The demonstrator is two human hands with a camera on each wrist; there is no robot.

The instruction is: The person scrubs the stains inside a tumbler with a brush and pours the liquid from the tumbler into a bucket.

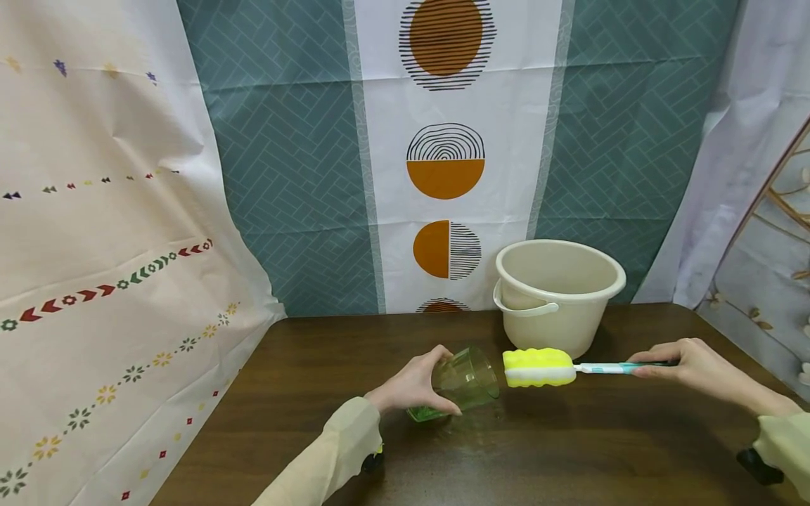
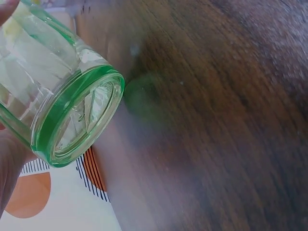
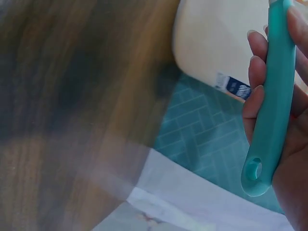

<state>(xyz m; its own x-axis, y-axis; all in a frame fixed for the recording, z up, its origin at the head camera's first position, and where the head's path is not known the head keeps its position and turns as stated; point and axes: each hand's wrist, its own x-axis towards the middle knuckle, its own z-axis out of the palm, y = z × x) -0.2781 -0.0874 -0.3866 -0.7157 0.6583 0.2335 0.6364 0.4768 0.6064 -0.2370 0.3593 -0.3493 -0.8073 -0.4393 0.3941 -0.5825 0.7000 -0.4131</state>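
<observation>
A green-tinted clear glass (image 1: 467, 379) lies tilted in the grip of my left hand (image 1: 414, 383), its mouth facing right. In the left wrist view the thick green base of the glass (image 2: 79, 118) hangs above the tabletop. My right hand (image 1: 692, 367) holds a bottle brush (image 1: 539, 367) by its teal and white handle. The brush's yellow and white sponge head points left, level with the glass's mouth and a short gap apart from it. In the right wrist view, fingers curl round the teal handle (image 3: 274, 91), which has a hanging hole at its end.
A cream bucket (image 1: 588, 316) with its handle lowered stands at the back right of the dark wooden table (image 1: 304, 393), behind the brush. Teal and white patterned cloth (image 1: 304, 176) hangs at the back. A white embroidered cloth (image 1: 114, 281) drapes along the left side.
</observation>
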